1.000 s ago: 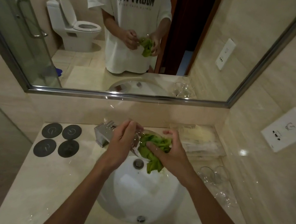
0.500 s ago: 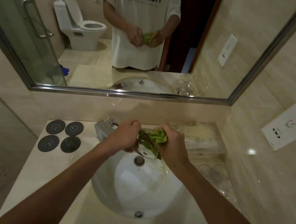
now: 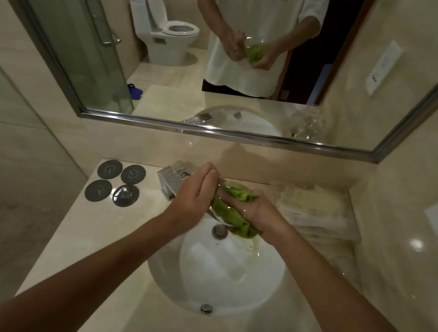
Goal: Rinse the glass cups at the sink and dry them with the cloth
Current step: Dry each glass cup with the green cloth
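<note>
Above the far rim of the white sink (image 3: 227, 284), my left hand (image 3: 194, 193) grips a clear glass cup (image 3: 224, 191) from its left side. The green cloth (image 3: 230, 212) is stuffed into the cup and spills out below it. My right hand (image 3: 260, 216) holds the cloth and presses it into the glass. The cup's outline is hard to make out between the two hands. More clear glass cups (image 3: 339, 261) stand on the counter to the right of the sink.
A chrome tap (image 3: 169, 181) sits just behind my left hand. Several dark round coasters (image 3: 121, 172) lie at the back left, one bearing a glass lid (image 3: 125, 195). A clear tray (image 3: 318, 209) is at the back right. The mirror (image 3: 254, 59) spans the wall.
Both hands stayed over the sink's far rim. The cloth went deeper into the cup, then more of it hangs out below; my right hand turned around the glass.
</note>
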Motion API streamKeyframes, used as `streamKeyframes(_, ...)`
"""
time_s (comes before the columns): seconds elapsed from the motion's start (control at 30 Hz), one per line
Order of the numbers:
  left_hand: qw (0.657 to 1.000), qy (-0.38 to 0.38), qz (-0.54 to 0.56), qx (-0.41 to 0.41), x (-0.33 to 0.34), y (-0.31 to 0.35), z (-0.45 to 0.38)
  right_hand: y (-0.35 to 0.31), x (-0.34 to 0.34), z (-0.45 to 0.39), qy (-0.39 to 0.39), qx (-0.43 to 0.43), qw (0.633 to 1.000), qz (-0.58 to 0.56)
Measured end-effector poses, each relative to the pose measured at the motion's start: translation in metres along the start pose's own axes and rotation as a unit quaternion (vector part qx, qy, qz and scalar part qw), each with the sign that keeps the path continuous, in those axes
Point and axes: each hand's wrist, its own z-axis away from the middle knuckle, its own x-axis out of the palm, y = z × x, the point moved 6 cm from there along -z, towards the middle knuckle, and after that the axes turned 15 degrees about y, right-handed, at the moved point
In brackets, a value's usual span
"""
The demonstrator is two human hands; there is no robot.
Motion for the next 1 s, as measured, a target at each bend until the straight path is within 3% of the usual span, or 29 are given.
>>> streamKeyframes(0.07,0.997,-0.003,-0.007,0.081,-0.002,0.007,0.003,0.002,0.011,0.012,-0.132,0.096,0.985,-0.059)
streamKeyframes(0.1,0.994,-0.009,-0.011,0.105,-0.003,0.008,0.003,0.001,0.014,0.016,-0.162,0.107,0.978,-0.071)
streamKeyframes(0.2,0.994,-0.066,0.006,0.088,-0.004,0.001,0.0,0.003,0.01,0.008,-0.11,0.047,0.991,-0.058)
streamKeyframes(0.27,0.992,-0.124,0.025,0.018,-0.006,-0.011,-0.005,-0.004,-0.001,0.003,-0.028,-0.052,0.998,-0.037)
streamKeyframes(0.33,0.974,-0.194,0.028,-0.113,-0.007,-0.024,-0.008,-0.018,-0.01,0.002,0.033,-0.157,0.987,0.009)
streamKeyframes(0.43,0.895,-0.31,0.017,-0.321,-0.006,-0.032,0.004,-0.034,-0.023,0.004,0.109,-0.234,0.964,0.067)
streamKeyframes(0.5,0.862,-0.321,0.043,-0.389,-0.004,-0.031,0.01,-0.043,-0.026,0.008,0.125,-0.288,0.943,0.114)
streamKeyframes(0.57,0.857,-0.308,0.048,-0.41,-0.003,-0.03,0.01,-0.056,-0.027,0.018,0.123,-0.355,0.91,0.175)
streamKeyframes(0.67,0.873,-0.286,0.062,-0.389,-0.004,-0.031,0.011,-0.067,-0.026,0.026,0.145,-0.412,0.872,0.222)
streamKeyframes(0.73,0.895,-0.284,0.108,-0.326,-0.006,-0.026,0.008,-0.069,-0.027,0.024,0.166,-0.396,0.88,0.202)
streamKeyframes(0.8,0.935,-0.273,0.098,-0.203,-0.013,-0.014,0.001,-0.066,-0.026,0.018,0.165,-0.348,0.912,0.144)
streamKeyframes(0.87,0.96,-0.258,0.086,-0.074,-0.02,-0.001,-0.005,-0.058,-0.022,0.01,0.129,-0.262,0.952,0.09)
streamKeyframes(0.93,0.961,-0.272,0.048,0.023,-0.023,0.008,-0.007,-0.045,-0.009,0.009,0.02,-0.102,0.994,0.038)
streamKeyframes(1.0,0.946,-0.297,-0.059,0.112,-0.026,0.012,-0.011,-0.031,0.006,0.022,-0.098,0.085,0.992,-0.011)
